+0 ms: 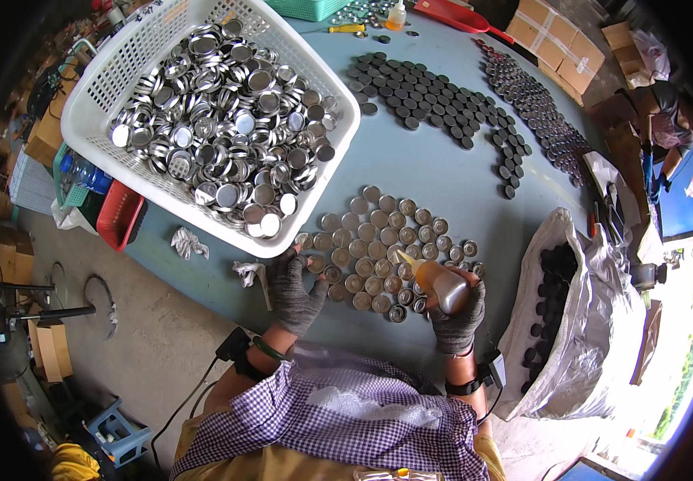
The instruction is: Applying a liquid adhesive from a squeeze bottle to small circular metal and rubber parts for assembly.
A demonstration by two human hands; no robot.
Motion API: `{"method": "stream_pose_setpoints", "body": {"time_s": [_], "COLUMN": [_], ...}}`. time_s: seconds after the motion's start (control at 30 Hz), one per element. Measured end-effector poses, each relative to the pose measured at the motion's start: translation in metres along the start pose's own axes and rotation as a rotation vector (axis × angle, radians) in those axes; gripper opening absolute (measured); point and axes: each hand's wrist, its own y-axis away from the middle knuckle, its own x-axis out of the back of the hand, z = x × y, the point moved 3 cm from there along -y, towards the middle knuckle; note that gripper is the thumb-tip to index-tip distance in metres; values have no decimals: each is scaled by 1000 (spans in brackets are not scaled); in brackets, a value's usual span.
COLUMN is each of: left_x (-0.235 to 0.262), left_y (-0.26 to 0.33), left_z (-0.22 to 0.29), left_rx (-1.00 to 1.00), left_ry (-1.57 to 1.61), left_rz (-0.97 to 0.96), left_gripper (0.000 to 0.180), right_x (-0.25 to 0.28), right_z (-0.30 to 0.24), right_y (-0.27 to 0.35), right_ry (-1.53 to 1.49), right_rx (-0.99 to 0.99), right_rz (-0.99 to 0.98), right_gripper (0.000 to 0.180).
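Note:
My right hand [460, 322], in a grey fingerless glove, is closed around a squeeze bottle [446, 290] of amber liquid. The bottle is tilted, its pale nozzle pointing up and left over a spread of round silver metal caps [374, 250]. These shallow caps lie side by side on the blue-grey table [435, 168]. At the left border of that spread, my left hand [295, 293], gloved alike, has its fingers apart, with the fingertips at the outermost caps. Just beyond it stands a white plastic basket [202, 218] heaped with loose silver caps [238, 120].
Black round pieces [423, 92] lie in a band farther back, beside a strip of small metal parts [535, 108]. A white sack [515, 345] of black pieces stands at the right. Crumpled scraps [189, 243] and a red tray [120, 215] are at the left edge.

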Motion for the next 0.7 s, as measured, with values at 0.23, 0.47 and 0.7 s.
{"method": "stream_pose_setpoints", "body": {"time_s": [0.23, 0.47, 0.7], "left_x": [-2, -1, -1], "left_y": [1, 1, 0], "left_z": [-2, -1, -1], "left_rx": [-12, -5, 4], "left_ry": [-9, -2, 30], "left_rz": [-4, -7, 1], "left_gripper": [36, 37, 37], "right_x": [-4, -4, 4], "right_z": [5, 5, -1], "right_y": [-6, -6, 0], "right_ry": [59, 89, 138], "right_rx": [7, 45, 51], "right_rz": [-17, -12, -39], "right_gripper": [50, 49, 49]}}
